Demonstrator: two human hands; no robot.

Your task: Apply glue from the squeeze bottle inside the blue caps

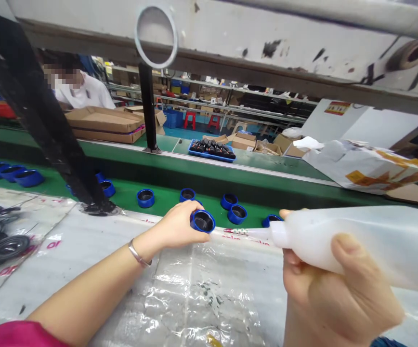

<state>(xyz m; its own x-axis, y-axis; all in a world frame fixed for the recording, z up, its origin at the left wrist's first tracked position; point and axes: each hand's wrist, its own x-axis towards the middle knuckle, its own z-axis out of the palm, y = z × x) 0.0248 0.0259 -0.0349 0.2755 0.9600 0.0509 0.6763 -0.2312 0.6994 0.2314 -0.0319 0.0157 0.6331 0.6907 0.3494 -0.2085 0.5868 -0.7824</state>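
My left hand (180, 224) grips a short blue ring-shaped cup (203, 221) with a black inside, its opening tilted toward me. My right hand (339, 284) is wrapped round a translucent white squeeze bottle (368, 241), held on its side. The bottle's thin nozzle (255, 233) points left at the blue cup, with a small gap between them. Behind my hands, several similar blue cups stand on the green belt, among them one (237, 214) just right of the held cup and one (146, 197) to its left.
A black post (50, 120) slants down at the left, near black rubber rings (6, 246) on the plastic-covered table (122, 299). Across the belt sit a blue tray (212, 155) of black parts, cardboard boxes (104, 120) and a wrapped package (368, 166). A person in white (82, 91) is at the far left.
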